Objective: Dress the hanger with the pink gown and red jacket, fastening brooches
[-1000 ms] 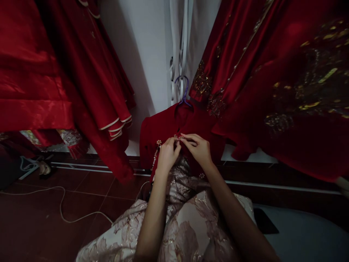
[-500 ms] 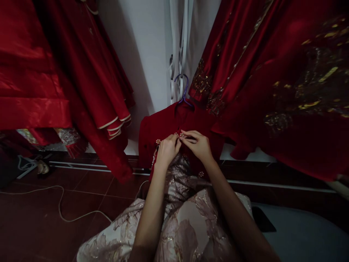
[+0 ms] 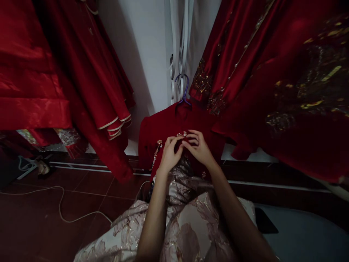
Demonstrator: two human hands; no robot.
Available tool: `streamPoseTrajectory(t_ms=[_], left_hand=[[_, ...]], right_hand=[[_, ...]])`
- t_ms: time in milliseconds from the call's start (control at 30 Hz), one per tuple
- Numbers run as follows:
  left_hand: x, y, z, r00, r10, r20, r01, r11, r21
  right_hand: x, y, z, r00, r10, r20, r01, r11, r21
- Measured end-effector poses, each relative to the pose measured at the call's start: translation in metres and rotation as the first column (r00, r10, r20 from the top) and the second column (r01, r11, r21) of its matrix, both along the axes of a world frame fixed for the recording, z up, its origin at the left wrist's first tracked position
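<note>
A small dark red jacket (image 3: 156,129) hangs on a purple hanger (image 3: 183,89) in front of me. Both hands meet at its front opening, just below a pearl clasp (image 3: 182,134). My left hand (image 3: 169,154) pinches the left edge of the fabric with curled fingers. My right hand (image 3: 198,147) grips the right edge, its fingertips touching the left hand's. A beaded tassel (image 3: 156,152) dangles beside the left hand. Pale floral brocade (image 3: 188,214) drapes below my forearms.
Long red satin gowns (image 3: 89,83) hang at the left, and a gold-embroidered red gown (image 3: 272,83) at the right. A white wall (image 3: 147,51) stands behind. A white cable (image 3: 62,207) runs over the dark red floor tiles. A grey surface (image 3: 300,236) holds a dark phone (image 3: 261,220).
Both hands have slid slightly down from the pearl clasp, which now shows above the fingertips. The jacket and hanger stay in place.
</note>
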State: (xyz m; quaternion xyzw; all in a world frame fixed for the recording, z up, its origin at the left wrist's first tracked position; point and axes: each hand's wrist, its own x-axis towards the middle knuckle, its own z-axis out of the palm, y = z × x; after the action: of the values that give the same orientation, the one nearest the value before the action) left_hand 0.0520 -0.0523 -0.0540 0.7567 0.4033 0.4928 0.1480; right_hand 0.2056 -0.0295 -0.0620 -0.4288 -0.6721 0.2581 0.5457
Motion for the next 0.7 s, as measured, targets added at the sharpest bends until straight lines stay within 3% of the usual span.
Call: streamPoseTrajectory(t_ms=[100, 200, 267, 400, 533, 600, 700], left_hand=[[-0.018, -0.005, -0.015, 0.999, -0.034, -0.039, 0.03, 0.994, -0.104], [-0.043, -0.005, -0.024, 0.979, 0.087, -0.185, -0.113, 0.985, -0.133], [-0.056, -0.002, -0.028, 0.943, 0.183, -0.278, -0.226, 0.965, -0.133], [-0.061, 0.007, -0.044, 0.876, 0.36, -0.32, -0.398, 0.915, -0.06], [-0.043, 0.014, -0.078, 0.855, 0.486, -0.183, -0.497, 0.868, -0.02], [-0.037, 0.016, -0.095, 0.854, 0.511, -0.103, -0.517, 0.854, -0.052], [-0.045, 0.021, -0.102, 0.904, 0.426, -0.025, -0.426, 0.899, -0.105]], right_hand=[[0.023, 0.0, -0.016, 0.968, 0.033, 0.249, 0.0, 0.991, -0.132], [0.041, 0.003, -0.024, 0.86, 0.071, 0.506, 0.056, 0.971, -0.233], [0.044, 0.004, -0.024, 0.809, 0.112, 0.577, 0.045, 0.967, -0.251], [0.03, -0.003, -0.014, 0.833, 0.268, 0.484, -0.139, 0.948, -0.285], [0.015, -0.008, -0.009, 0.869, 0.411, 0.276, -0.299, 0.88, -0.368], [0.009, -0.006, -0.013, 0.875, 0.432, 0.217, -0.332, 0.863, -0.382], [0.001, 0.003, -0.028, 0.924, 0.347, 0.163, -0.284, 0.905, -0.317]])
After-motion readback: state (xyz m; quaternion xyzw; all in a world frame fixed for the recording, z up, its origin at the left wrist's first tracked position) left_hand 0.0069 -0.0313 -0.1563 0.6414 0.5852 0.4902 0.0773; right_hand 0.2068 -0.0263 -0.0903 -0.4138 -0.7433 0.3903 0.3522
